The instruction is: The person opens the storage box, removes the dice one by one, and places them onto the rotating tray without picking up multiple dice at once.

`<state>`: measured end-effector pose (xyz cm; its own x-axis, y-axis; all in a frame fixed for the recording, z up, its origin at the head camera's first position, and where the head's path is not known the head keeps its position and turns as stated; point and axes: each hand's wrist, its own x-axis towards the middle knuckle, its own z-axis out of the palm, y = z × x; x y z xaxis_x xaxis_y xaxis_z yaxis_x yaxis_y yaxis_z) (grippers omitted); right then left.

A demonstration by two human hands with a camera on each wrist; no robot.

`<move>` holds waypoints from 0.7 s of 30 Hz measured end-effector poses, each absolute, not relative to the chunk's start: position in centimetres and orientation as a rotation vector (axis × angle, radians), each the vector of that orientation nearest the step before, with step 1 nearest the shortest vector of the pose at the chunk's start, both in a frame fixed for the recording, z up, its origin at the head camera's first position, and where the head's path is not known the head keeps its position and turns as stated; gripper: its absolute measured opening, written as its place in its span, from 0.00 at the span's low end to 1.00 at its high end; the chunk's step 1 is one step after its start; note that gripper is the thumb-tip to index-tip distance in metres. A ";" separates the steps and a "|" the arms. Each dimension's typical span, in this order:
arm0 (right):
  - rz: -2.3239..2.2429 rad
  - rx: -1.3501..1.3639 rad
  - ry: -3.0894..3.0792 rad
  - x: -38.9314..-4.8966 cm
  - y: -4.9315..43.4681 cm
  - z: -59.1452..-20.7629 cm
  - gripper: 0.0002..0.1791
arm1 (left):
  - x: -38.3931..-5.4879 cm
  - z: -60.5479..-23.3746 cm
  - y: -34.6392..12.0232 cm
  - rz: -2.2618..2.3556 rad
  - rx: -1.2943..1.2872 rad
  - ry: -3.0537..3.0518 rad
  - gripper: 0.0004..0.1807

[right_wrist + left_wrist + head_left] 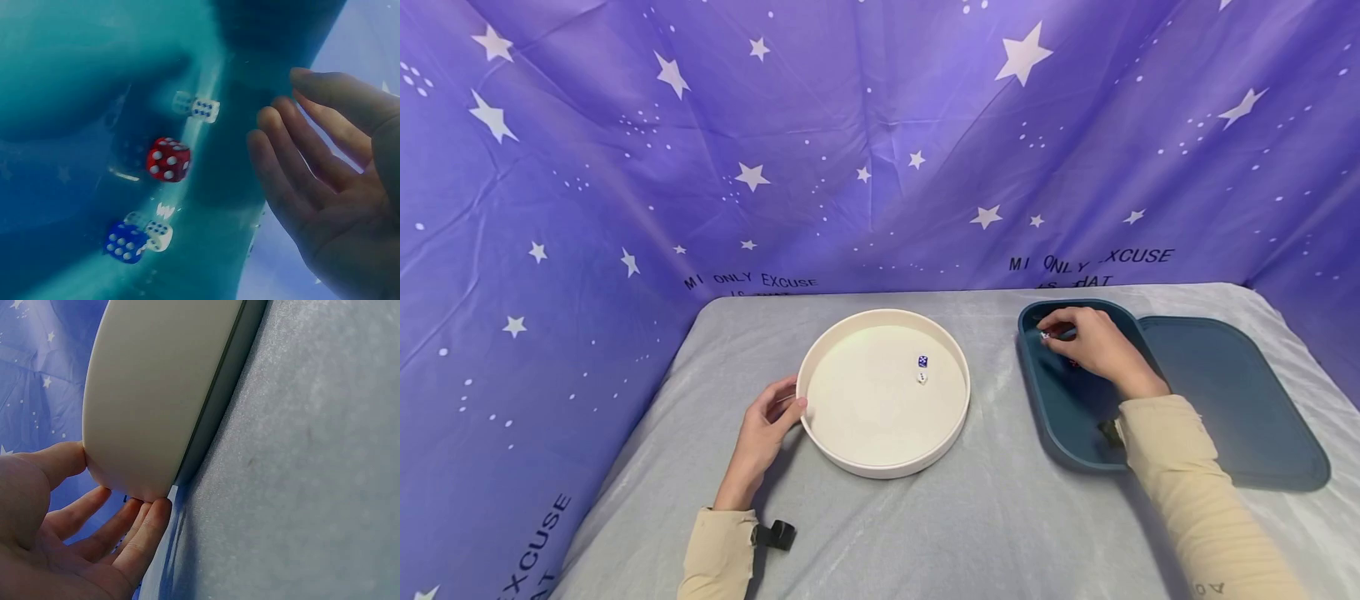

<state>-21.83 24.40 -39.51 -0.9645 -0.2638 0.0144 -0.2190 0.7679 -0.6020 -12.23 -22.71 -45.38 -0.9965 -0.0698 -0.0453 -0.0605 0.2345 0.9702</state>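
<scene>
My left hand (pixel 763 433) holds the side of a round cream tray (pixel 883 471). In the left wrist view its thumb is at the rim and its fingertips are against the outer wall. Inside that tray lie a blue die (pixel 922 361) and a white die (pixel 922 378). My right hand (pixel 1097 346) is over a dark teal rectangular container (pixel 1045 417), fingers slightly bent. In the right wrist view nothing shows between its fingers. Below it are a white die (pixel 205 109), a red die (pixel 167 159), a blue die (pixel 125 242) and another white die (pixel 159 235).
A flat teal lid (pixel 1247 400) lies to the right of the container, partly behind the right arm. Grey cloth (pixel 925 533) covers the table. A purple curtain with stars (pixel 865 150) hangs at the back and both sides.
</scene>
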 end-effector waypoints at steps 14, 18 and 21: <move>-0.859 -0.352 2.906 -22.6 25.7 -40.3 0.17 | -12.3 -45.6 -22.9 -1.943 0.145 -2.460 0.27; -0.834 -0.337 2.904 -22.9 26.1 -40.5 0.17 | -12.4 -45.6 -22.9 -1.946 0.149 -2.463 0.27; -0.825 -0.327 2.904 -23.1 26.3 -40.7 0.16 | -12.4 -45.6 -23.0 -1.946 0.146 -2.467 0.27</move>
<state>-23.08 26.28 -40.66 -0.9714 -0.2338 -0.0422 -0.1767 0.8298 -0.5294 -12.42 -22.95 -45.60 -0.9957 -0.0703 -0.0605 -0.0753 0.2301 0.9702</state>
